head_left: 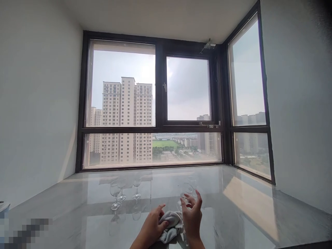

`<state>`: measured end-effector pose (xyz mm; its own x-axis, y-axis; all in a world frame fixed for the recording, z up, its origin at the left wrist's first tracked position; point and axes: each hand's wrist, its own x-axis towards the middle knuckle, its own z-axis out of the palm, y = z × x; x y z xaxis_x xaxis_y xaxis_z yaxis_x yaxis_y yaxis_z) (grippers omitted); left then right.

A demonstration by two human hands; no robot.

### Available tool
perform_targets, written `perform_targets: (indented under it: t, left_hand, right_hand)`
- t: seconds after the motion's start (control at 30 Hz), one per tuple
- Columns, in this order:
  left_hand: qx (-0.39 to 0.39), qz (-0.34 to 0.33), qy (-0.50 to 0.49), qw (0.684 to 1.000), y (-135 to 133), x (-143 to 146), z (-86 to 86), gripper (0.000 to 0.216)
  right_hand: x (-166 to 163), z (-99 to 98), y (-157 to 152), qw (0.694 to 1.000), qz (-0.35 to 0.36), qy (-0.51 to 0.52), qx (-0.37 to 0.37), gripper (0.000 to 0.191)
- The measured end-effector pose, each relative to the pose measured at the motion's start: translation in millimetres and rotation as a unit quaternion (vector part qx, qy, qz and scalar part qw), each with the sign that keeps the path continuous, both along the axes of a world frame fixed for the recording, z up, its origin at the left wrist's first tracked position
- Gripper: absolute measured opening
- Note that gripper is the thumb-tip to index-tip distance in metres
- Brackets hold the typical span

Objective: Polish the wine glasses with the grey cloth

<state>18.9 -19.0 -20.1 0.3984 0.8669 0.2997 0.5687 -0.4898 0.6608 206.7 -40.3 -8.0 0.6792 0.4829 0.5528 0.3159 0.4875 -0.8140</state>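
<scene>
My right hand (192,216) is closed around a clear wine glass (187,192), which it holds up over the grey marble sill (233,207). My left hand (153,226) grips a crumpled white cloth (171,226) just beside the glass's stem. Both hands are low in the view, near the front edge. Three more clear wine glasses (121,192) stand upright on the sill to the left, a little farther back. Another glass (192,180) stands behind the held one.
A wide dark-framed bay window (160,103) closes the back and right of the sill, with white walls on both sides. Apartment towers show outside. A white object (3,206) sits at the far left edge above a pixelated patch.
</scene>
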Motion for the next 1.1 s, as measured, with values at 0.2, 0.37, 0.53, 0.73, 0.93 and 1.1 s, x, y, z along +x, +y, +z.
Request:
perform_targets:
  t: [0.2, 0.37, 0.53, 0.73, 0.93, 1.1]
  left_hand:
    - [-0.009, 0.000, 0.010, 1.000, -5, -2, 7.3, 0.047]
    - [-0.002, -0.005, 0.016, 1.000, -8, -2, 11.8, 0.031]
    - [-0.001, -0.008, 0.023, 1.000, -10, -1, 13.2, 0.025]
    - [-0.003, -0.008, 0.023, 1.000, -10, -1, 14.3, 0.024]
    - [-0.007, -0.010, 0.030, 0.999, -7, -1, 12.2, 0.023]
    - [-0.010, -0.013, 0.023, 1.000, -6, -1, 12.0, 0.023]
  right_hand:
    - [32, -1.0, -5, 0.994, -0.066, 0.004, -0.084, 0.085]
    - [41, -7.1, -3, 0.990, -0.078, -0.036, -0.115, 0.079]
    - [49, -15.3, 3, 0.983, -0.097, -0.048, -0.151, 0.076]
    - [53, -15.2, 5, 0.972, -0.092, -0.047, -0.210, 0.070]
    - [57, -11.3, 2, 0.959, -0.095, -0.045, -0.263, 0.063]
    - [73, -9.6, -4, 0.953, -0.066, -0.034, -0.295, 0.061]
